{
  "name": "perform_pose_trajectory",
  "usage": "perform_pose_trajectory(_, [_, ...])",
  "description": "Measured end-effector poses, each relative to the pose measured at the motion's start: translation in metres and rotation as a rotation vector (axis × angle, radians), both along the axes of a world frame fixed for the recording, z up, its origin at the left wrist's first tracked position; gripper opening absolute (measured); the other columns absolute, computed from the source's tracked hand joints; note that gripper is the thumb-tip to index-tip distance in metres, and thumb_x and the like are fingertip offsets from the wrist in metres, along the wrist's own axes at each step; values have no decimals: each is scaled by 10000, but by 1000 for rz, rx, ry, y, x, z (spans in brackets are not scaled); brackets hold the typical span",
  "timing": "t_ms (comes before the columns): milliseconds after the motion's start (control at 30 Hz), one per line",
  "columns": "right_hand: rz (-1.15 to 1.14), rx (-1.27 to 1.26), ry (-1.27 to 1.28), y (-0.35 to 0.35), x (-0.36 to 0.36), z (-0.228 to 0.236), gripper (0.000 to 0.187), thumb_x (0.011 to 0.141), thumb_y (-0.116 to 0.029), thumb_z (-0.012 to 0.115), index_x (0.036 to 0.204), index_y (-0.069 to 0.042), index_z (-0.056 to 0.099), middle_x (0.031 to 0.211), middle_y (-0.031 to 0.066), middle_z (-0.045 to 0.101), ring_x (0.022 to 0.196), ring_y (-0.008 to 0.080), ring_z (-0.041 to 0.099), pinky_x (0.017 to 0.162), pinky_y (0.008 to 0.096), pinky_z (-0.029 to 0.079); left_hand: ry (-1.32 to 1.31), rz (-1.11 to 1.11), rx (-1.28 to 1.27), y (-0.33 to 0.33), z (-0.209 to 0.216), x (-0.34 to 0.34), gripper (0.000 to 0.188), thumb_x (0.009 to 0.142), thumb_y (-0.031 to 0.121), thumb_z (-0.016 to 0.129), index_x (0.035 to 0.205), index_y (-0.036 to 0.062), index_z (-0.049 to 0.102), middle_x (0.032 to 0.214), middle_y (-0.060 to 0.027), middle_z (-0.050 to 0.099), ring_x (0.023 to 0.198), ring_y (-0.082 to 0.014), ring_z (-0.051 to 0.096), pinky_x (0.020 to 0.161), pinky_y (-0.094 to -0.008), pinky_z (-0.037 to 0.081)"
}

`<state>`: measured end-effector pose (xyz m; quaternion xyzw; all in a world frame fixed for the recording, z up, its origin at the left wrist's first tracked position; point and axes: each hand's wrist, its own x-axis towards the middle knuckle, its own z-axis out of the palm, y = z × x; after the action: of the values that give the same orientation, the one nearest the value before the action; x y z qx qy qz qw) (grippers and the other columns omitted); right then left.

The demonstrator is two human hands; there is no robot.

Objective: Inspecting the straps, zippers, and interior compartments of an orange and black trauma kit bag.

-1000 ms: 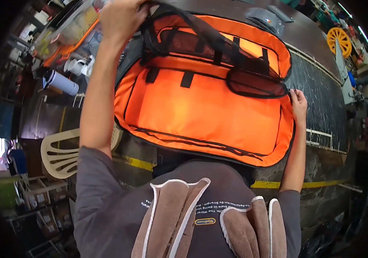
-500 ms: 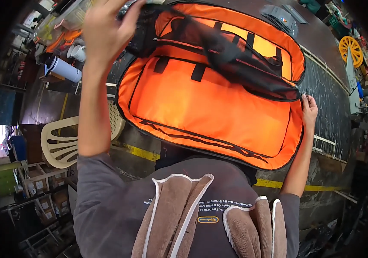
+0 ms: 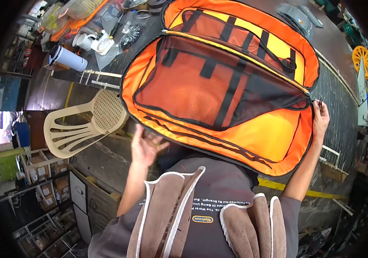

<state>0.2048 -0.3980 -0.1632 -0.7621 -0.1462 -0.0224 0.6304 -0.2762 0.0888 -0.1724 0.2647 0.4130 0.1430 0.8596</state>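
Observation:
An orange bag [image 3: 270, 148] with black-trimmed edges lies spread out in two halves before me. A black mesh panel [image 3: 201, 101] covers most of the near half, its right part slanting so that the lining shows bare. My left hand [image 3: 146, 146] is beside the near left rim, palm up with fingers spread, holding nothing. At the right end of the seam between the halves, my right hand [image 3: 320, 120] pinches the bag's edge; its fingertips partly hide the spot. Black straps [image 3: 228, 29] and a mesh pocket run across the far half.
The bag rests on a dark worktable [image 3: 334, 112]. A beige plastic chair [image 3: 78, 124] stands at the left. Beyond it are a pale tumbler [image 3: 70, 59], a white mug [image 3: 84, 41] and clear plastic bags. A yellow wheel-shaped reel [image 3: 363, 62] is at the far right.
The mesh panel, lifted and blurred before, now lies down over the near half. My left hand has dropped from the far left to the near rim. My right hand keeps its hold.

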Motion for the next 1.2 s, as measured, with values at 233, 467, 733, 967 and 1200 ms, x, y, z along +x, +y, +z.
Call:
perform_pose_trajectory(233, [20, -171, -38, 12, -11, 7, 96, 1058, -103, 681, 1105, -22, 703, 1032, -42, 684, 945, 33, 603, 851, 203, 483, 130, -10, 41, -2, -12, 19, 463, 880, 2, 693, 1335, -11, 607, 1285, -161, 710, 1160, -318, 707, 988, -515, 600])
perform_pose_trajectory(467, [-31, -137, 34, -1, -4, -2, 146, 1091, -186, 649, 1094, -42, 676, 980, -65, 635, 902, 16, 553, 827, 192, 453, -71, 96, -106, -3, -37, 14, 603, 762, -61, 609, 1363, -12, 597, 1315, -128, 703, 1248, -328, 646, 1150, -482, 472])
perform_pose_trajectory(733, [-51, -134, 41, -2, -4, -3, 164, 1101, -206, 635, 1012, -68, 640, 931, -78, 589, 847, 12, 502, 770, 192, 420, -236, 80, 108, -3, -7, 16, 578, 831, 33, 712, 1391, -34, 584, 1338, -142, 693, 1257, -314, 658, 1127, -474, 509])
perform_pose_trajectory(967, [-68, -144, 46, 4, -7, -1, 171, 1099, -210, 638, 1000, -70, 636, 919, -77, 585, 841, 14, 494, 762, 192, 412, -248, 29, 217, -6, 9, 16, 687, 864, 122, 777, 1476, -23, 499, 1398, -142, 652, 1275, -296, 647, 1096, -446, 541])
perform_pose_trajectory(1200, [-75, -155, 19, -3, -5, -5, 174, 1097, -212, 640, 999, -68, 638, 907, -79, 576, 824, 18, 485, 741, 196, 409, -247, 37, 209, -7, 7, 16, 712, 862, 78, 756, 1507, -14, 467, 1447, -148, 616, 1324, -319, 615, 1137, -485, 511])
